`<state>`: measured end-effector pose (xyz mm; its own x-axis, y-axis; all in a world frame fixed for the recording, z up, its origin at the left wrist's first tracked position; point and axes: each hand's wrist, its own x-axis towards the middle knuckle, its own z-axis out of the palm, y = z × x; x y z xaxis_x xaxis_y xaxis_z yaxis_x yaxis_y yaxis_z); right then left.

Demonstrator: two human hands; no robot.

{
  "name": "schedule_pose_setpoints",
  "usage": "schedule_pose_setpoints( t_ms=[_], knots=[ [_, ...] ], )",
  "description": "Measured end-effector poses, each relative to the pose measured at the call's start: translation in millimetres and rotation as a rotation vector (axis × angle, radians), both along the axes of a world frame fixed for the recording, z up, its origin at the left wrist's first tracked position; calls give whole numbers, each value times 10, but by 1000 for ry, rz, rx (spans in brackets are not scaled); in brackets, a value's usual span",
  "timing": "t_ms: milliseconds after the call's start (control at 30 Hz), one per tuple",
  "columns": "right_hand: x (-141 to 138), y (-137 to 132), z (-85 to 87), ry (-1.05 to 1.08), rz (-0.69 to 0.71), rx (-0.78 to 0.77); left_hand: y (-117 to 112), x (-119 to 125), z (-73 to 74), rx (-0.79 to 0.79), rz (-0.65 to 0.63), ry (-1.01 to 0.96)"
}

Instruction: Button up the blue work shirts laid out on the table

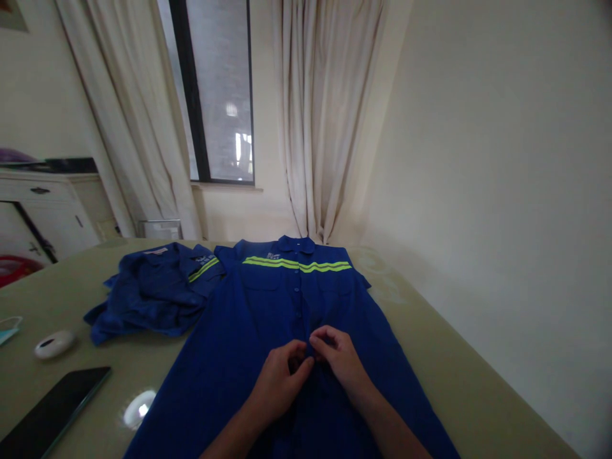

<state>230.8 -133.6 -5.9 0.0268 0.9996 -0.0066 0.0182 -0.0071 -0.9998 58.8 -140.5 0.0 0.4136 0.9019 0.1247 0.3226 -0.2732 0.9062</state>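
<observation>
A dark blue work shirt [268, 312] with a yellow-green reflective band across its chest lies spread flat, collar away from me. Its front placket runs down the middle with a row of buttons, the upper ones visible. My left hand [280, 379] pinches the shirt at the placket, thumb and forefinger close together. Just to its right, my right hand [337, 357] also has its fingertips closed on the placket. The button or cloth edge between the fingertips is mostly hidden.
A second blue garment [153, 293] lies crumpled on the greenish table [459, 357], left of the shirt. Nearer on the left are a black phone [57, 408], a white rounded object [55, 345] and part of a face mask [8, 333]. A wall [502, 191] borders the table's right side.
</observation>
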Motion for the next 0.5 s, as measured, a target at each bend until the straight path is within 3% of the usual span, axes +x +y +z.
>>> schedule_pose_setpoints(
  t_ms=[133,267,500],
  knots=[
    [-3,4,-5,42,1,-60,38,-8,-42,19,-11,-47],
    [-17,-16,-8,-5,-15,-57,38,6,-98,15,43,39],
    [-169,-46,-24,-1,7,107,-6,72,-89,65,166,239]
  ],
)
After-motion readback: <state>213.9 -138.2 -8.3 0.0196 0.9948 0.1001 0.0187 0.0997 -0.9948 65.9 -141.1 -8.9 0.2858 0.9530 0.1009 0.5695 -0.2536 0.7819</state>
